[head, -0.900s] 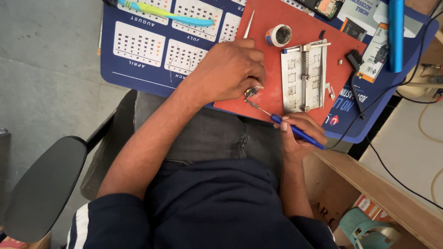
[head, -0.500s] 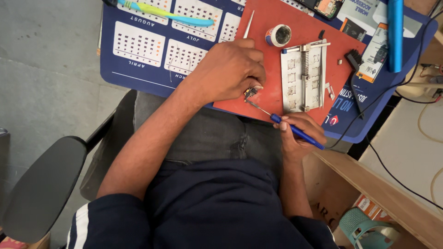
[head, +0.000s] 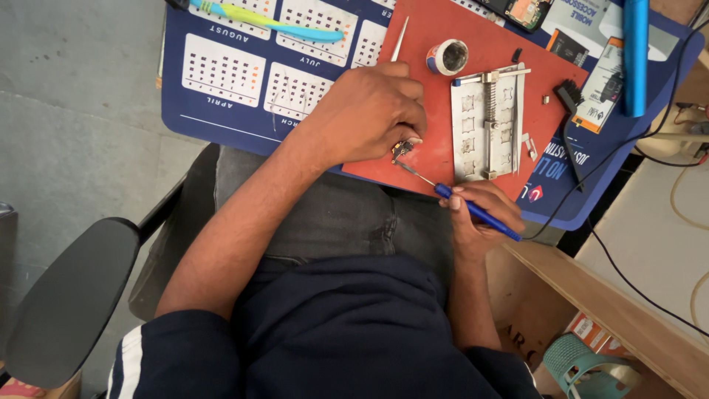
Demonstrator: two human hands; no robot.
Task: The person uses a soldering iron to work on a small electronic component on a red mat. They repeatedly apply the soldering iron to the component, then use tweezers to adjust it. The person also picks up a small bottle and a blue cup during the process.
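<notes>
1. Left hand (head: 373, 114): fingers curled together, pinching a small dark component (head: 401, 150) against the red work mat (head: 443, 103) near its front edge.
2. Right hand (head: 481, 214): closed around a blue-handled soldering iron (head: 473, 210); the thin metal tip reaches up-left and meets the component.
3. Metal board holder (head: 490, 122): lies flat on the mat, just right of the left hand.
4. Small round tin (head: 448, 57): on the mat, beyond the holder.
5. Tweezers (head: 398, 43): at the mat's left edge, beyond the left hand.
6. Blue calendar sheet (head: 244, 74): lies under the mat, spreading left.
7. Black brush (head: 569, 94): right of the mat.
</notes>
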